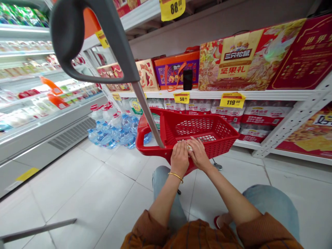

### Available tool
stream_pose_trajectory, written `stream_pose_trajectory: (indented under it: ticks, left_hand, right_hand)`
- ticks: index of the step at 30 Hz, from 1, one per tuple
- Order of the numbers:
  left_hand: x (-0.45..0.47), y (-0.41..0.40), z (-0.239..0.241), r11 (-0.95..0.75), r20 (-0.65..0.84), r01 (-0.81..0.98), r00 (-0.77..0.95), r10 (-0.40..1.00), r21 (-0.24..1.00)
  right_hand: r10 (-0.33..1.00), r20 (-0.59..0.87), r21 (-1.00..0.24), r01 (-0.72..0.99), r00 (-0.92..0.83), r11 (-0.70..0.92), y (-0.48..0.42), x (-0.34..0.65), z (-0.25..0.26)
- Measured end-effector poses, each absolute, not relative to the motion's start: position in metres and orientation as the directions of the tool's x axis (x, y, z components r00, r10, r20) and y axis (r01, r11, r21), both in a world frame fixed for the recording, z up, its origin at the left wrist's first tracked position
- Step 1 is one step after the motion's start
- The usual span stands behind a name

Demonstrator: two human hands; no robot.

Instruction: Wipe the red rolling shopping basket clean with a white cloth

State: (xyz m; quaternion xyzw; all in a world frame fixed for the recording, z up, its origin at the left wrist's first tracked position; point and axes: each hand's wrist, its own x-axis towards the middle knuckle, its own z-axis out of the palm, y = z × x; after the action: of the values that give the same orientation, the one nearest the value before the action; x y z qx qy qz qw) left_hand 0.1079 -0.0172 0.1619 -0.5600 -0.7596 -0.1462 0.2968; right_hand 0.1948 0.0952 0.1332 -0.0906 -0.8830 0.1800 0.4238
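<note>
Red basket (219, 147) is moulded in perforated plastic, tapered, set beside white metal shelf (282, 94). Crumpled pale wad (190, 147) is clamped at basket's near rim by right hand (198, 151) fingers; left hand (180, 157) fingers are bunched alongside, grip can't be told. Curved grey handle (119, 38) is angled up-left. Smooth tiled floor (114, 188) is left open leftward; far side is bounded by shelf.

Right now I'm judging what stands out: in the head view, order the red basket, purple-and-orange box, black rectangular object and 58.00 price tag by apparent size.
1. Red basket
2. Purple-and-orange box
3. Black rectangular object and 58.00 price tag: too alike to rank
</note>
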Motion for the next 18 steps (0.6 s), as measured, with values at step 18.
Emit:
stream_pose_trajectory:
  ticks: [18]
  left_hand:
    - [0.090,-0.032,0.175,0.264,0.568,0.952,-0.132,0.812,-0.155]
  right_hand:
    - [-0.023,0.739,-0.132,-0.178,-0.673,0.975,0.121,0.179,0.150]
